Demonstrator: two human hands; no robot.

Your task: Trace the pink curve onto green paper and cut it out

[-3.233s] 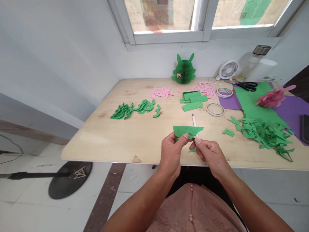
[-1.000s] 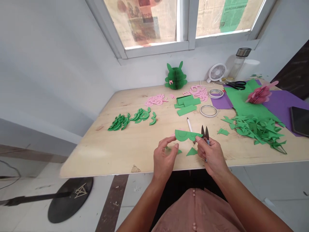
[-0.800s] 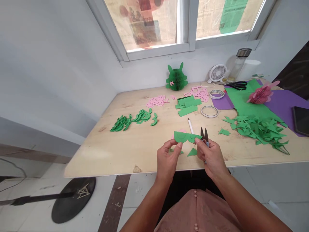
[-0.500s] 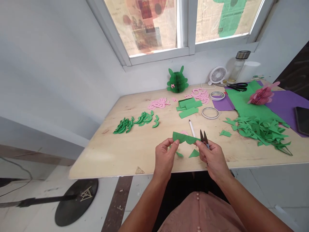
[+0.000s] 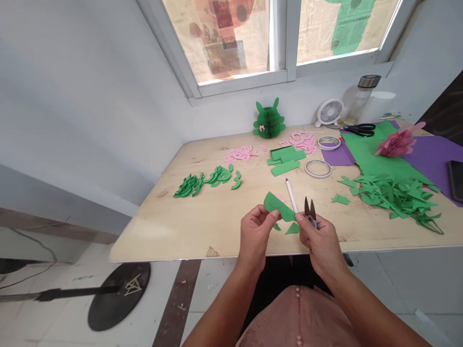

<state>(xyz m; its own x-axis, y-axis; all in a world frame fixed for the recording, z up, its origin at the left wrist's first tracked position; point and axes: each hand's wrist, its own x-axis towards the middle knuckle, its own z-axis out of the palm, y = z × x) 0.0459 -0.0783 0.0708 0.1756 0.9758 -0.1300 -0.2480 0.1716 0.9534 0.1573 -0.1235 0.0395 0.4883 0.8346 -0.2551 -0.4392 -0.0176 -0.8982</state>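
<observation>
My left hand (image 5: 257, 235) pinches a green paper piece (image 5: 280, 207) with drawn curves and a scalloped lower edge. At the paper's right end, the thumb and finger of my right hand (image 5: 320, 237) grip it too. That same hand keeps small scissors (image 5: 310, 211) in its palm, dark blades apart and pointing up, handles mostly hidden by the fingers. Below the paper lies a green offcut (image 5: 292, 228) on the table. Just beyond is a white pen (image 5: 291, 195), and a bit of pink paper peeks out behind the green piece.
Green cut shapes (image 5: 189, 185) lie left on the wooden table (image 5: 152, 226), with pink cutouts (image 5: 241, 153) behind. Green strips (image 5: 285, 161) and a tape roll (image 5: 318, 168) sit mid-table. At right are scraps (image 5: 398, 197), black scissors (image 5: 360, 129) and a phone (image 5: 456, 180).
The green paper has tilted, its left end up and its right end down. My left hand has moved right, closer to my right hand. The view has shifted slightly.
</observation>
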